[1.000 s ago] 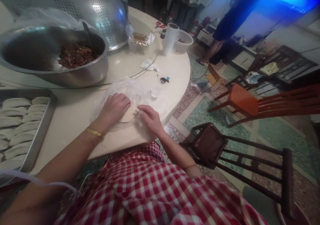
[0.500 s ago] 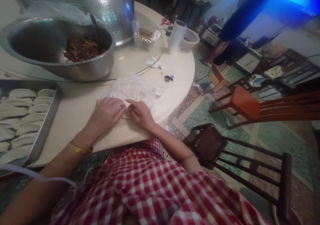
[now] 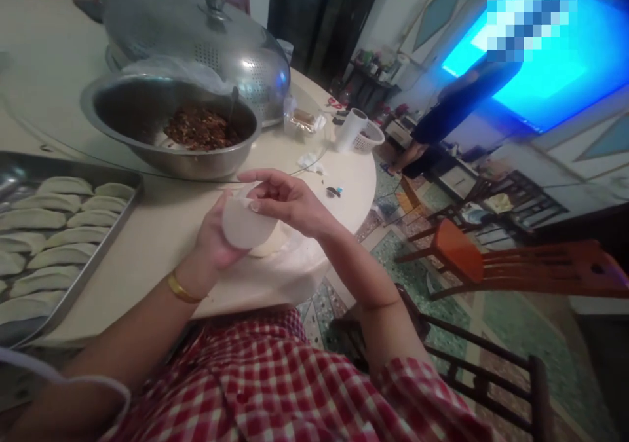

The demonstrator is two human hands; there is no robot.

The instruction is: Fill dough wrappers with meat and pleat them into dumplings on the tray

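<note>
A round white dumpling wrapper [image 3: 244, 228] lies in my left hand [image 3: 216, 239], lifted a little above the table's front edge. My right hand [image 3: 289, 200] pinches the wrapper's upper edge with thumb and fingers. More wrappers [image 3: 271, 244] lie stacked on the table just below my hands. Behind them stands a steel bowl [image 3: 122, 111] with dark red minced filling [image 3: 201, 128] and a spoon in it. To the left is a metal tray [image 3: 105, 229] lined with several folded dumplings [image 3: 54, 219].
A perforated metal dome cover [image 3: 196, 36] stands behind the bowl. A white cup [image 3: 350, 129], a small white basket [image 3: 369, 139] and crumpled tissue [image 3: 310, 162] sit at the round table's far right. Wooden chairs [image 3: 491, 265] stand on the tiled floor. A person in dark clothes [image 3: 452, 111] stands beyond.
Both hands rose from the table, taking one wrapper off the stack. The left palm turned up under it and the right hand now pinches its edge. The camera tilted upward.
</note>
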